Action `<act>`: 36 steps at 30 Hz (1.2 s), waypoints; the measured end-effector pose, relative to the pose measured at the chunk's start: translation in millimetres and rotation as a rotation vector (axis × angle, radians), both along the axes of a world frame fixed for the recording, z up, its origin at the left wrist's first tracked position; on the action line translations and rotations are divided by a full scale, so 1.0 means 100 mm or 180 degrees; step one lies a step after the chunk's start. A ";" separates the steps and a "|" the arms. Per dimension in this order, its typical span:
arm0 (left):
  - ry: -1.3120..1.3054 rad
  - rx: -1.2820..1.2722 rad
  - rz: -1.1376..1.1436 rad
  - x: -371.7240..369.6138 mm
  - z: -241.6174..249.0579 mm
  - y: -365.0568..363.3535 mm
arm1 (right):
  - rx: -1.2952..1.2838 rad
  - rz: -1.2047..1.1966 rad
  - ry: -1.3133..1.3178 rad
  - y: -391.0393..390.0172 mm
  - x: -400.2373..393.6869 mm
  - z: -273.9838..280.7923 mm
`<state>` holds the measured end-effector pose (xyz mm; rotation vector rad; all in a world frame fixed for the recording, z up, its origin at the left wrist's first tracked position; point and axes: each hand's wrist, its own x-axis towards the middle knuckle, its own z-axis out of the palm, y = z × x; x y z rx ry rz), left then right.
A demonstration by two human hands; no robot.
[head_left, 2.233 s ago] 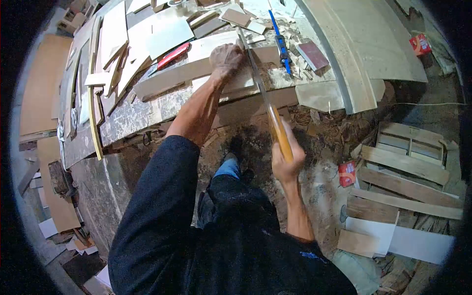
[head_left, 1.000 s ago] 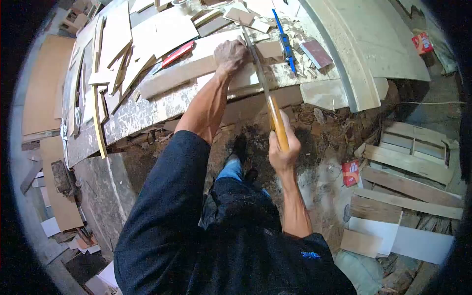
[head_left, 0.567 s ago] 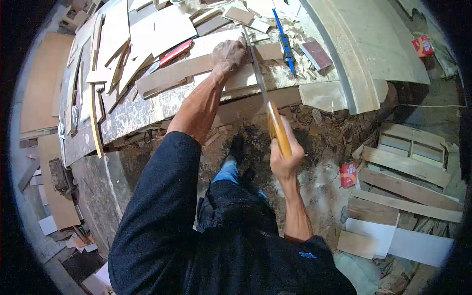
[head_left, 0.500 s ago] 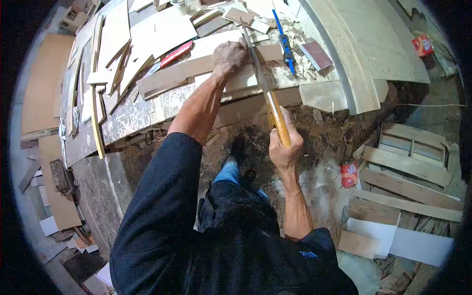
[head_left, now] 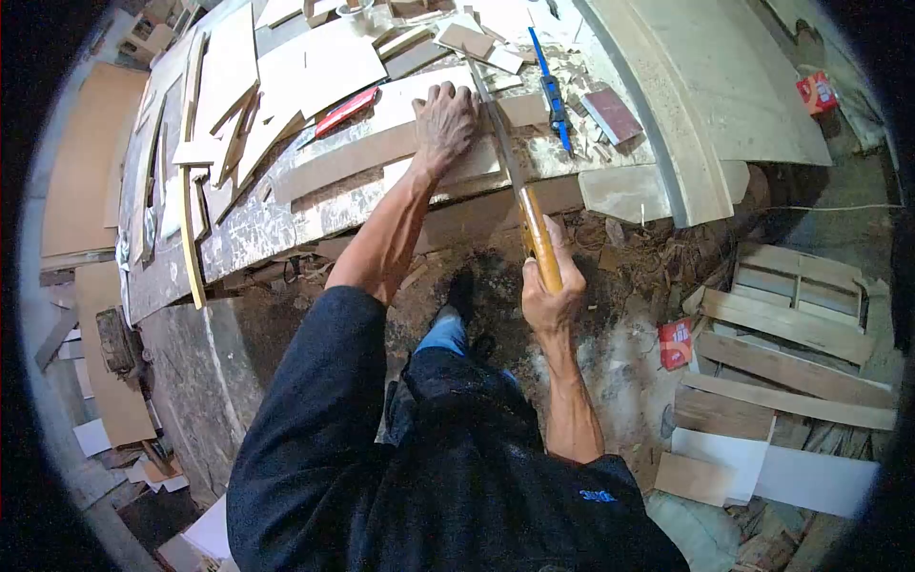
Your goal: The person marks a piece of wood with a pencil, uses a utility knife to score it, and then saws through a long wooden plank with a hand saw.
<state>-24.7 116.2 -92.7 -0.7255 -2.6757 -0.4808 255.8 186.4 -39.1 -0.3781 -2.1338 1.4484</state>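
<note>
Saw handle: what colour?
Yellow-orange, on the saw handle gripped by the right hand; head view.

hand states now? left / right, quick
Left hand: open, palm flat, pressing the wooden strip onto the workbench.
Right hand: closed around the saw's yellow handle, blade at the strip.

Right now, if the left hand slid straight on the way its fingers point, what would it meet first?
The left hand lies flat on the long wood strip, fingers pointing up the bench. First in that line looks like the pale board just beyond the fingertips, though depth is hard to judge.
</note>
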 end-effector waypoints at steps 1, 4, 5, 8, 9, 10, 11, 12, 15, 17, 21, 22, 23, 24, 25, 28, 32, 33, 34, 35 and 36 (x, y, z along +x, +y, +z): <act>0.0129 -0.0007 -0.0016 0.10 0.00 -0.04 | 0.0007 -0.0010 -0.0004 0.01 -0.01 -0.01; 0.0238 0.0069 -0.0010 0.37 0.07 -0.16 | 0.0016 -0.0025 -0.0073 0.00 -0.03 0.00; 0.0364 0.0135 -0.0020 0.36 0.03 -0.16 | 0.0011 -0.0035 -0.0154 -0.01 -0.03 0.03; 0.0468 0.0214 -0.0147 0.29 -0.14 -0.20 | -0.0053 -0.0055 -0.0300 -0.06 -0.05 0.19; 0.0382 0.0145 -0.0160 0.30 -0.12 -0.21 | -0.0080 -0.0066 -0.0336 -0.08 -0.05 0.21; 0.0296 0.0077 -0.0170 0.30 -0.10 -0.23 | -0.0029 -0.0057 -0.0315 -0.07 -0.05 0.20; 0.0211 0.0007 -0.0184 0.29 -0.08 -0.26 | 0.0019 -0.0050 -0.0291 -0.06 -0.04 0.15; 0.0332 0.0046 -0.0325 0.27 -0.10 -0.28 | 0.0067 -0.0047 -0.0270 -0.04 -0.03 0.10; 0.0128 0.0060 -0.0496 0.20 -0.13 -0.28 | -0.0064 -0.0064 0.0042 -0.03 -0.01 -0.07; 0.0190 0.0078 -0.0603 0.16 -0.16 -0.29 | -0.0165 -0.0005 0.0026 -0.02 0.00 -0.12; 0.0249 -0.0096 -0.0653 0.11 -0.16 -0.27 | 0.0124 -0.0040 0.0174 -0.05 -0.01 -0.23; 0.0281 -0.0104 -0.0630 0.13 -0.16 -0.27 | 0.0213 -0.0120 0.0170 -0.07 0.00 -0.23; 0.0308 -0.0116 -0.0605 0.14 -0.17 -0.29 | 0.0132 -0.0097 0.0186 -0.08 -0.01 -0.22; 0.0338 -0.0005 -0.0627 0.14 -0.17 -0.28 | 0.0057 -0.0087 0.0187 -0.09 0.00 -0.21; 0.0258 0.0007 -0.0601 0.16 -0.19 -0.28 | -0.0014 -0.0081 0.0181 -0.09 0.02 -0.19; 0.0180 0.0112 -0.0502 0.18 -0.13 -0.26 | -0.0015 -0.0106 0.0038 -0.08 0.18 -0.08; 0.0161 0.0118 -0.0476 0.20 -0.10 -0.26 | -0.0058 -0.0191 -0.0242 -0.10 0.48 0.15; 0.0168 0.0135 -0.0474 0.18 -0.12 -0.26 | -0.0080 -0.0197 -0.0304 -0.08 0.53 0.17; 0.0176 0.0151 -0.0472 0.17 -0.14 -0.26 | 0.0047 -0.0164 -0.0299 -0.07 0.57 0.16; 0.0182 0.0166 -0.0470 0.15 -0.15 -0.26 | 0.0080 -0.0155 -0.0245 -0.06 0.59 0.13; 0.0117 0.0169 -0.0476 0.15 -0.14 -0.26 | 0.0114 -0.0144 -0.0190 -0.05 0.60 0.10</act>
